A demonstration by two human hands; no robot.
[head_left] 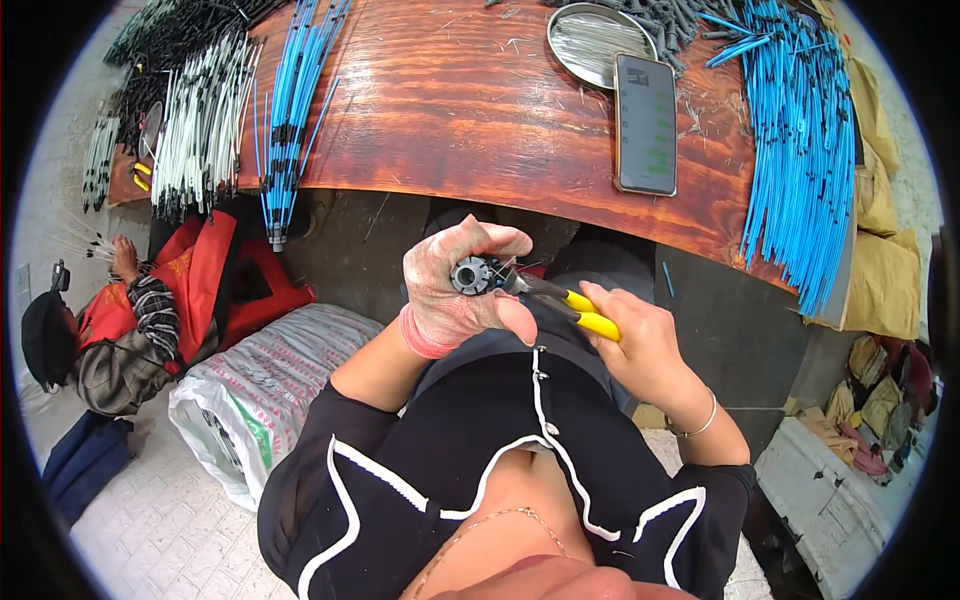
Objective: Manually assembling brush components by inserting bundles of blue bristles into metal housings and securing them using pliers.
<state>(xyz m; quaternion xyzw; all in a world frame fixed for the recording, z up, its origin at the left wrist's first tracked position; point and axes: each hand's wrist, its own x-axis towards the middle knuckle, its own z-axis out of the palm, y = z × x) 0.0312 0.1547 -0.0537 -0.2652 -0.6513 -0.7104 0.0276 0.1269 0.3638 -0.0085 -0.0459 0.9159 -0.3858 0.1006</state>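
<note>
My left hand (pixel 455 285), in a pale, stained glove with a pink cuff, is closed around a dark grey ring-shaped hub (pixel 470 277). The hub has a notched rim and a hollow centre, which faces up. My bare right hand (pixel 637 335) grips the yellow handles of a pair of pliers (pixel 582 312). The jaws point left and reach the side of the hub by my left thumb. Fine wire-like ends show near the jaws. What exactly the jaws bite on is too small to tell. Both hands are in front of my body, below the table edge.
The wooden table (pixel 440 120) bears blue rods (pixel 800 150), white rods (pixel 205 120), a phone (pixel 645 125) and a round tin (pixel 600 45) of thin pins. At left, a seated person (pixel 130 310) handles thin rods. A stuffed plastic sack (pixel 280 380) stands beside me.
</note>
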